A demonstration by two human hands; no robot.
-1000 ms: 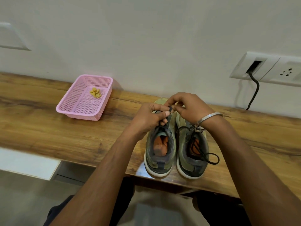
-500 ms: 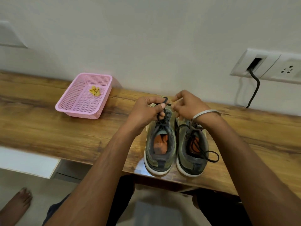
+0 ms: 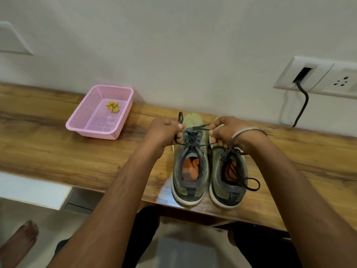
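Two olive-green running shoes with white soles stand side by side on the wooden shelf (image 3: 58, 151), heels toward me. Over the left shoe (image 3: 190, 171), my left hand (image 3: 164, 132) grips one strand of its dark lace (image 3: 195, 136), whose end sticks up above my fist. My right hand (image 3: 226, 130), a metal bangle on its wrist, pinches the other strand, stretched across the shoe's tongue. The right shoe (image 3: 228, 176) has loose laces looping out to its right side.
A pink mesh basket (image 3: 100, 111) holding small yellow pieces sits on the shelf to the left, near the wall. A wall socket plate (image 3: 316, 76) with a black cable hangs at the right. A bare foot (image 3: 19, 240) shows on the floor, lower left.
My hands were close together over the left shoe's tongue; they have since moved apart sideways, drawing the lace strands out to the left and right.
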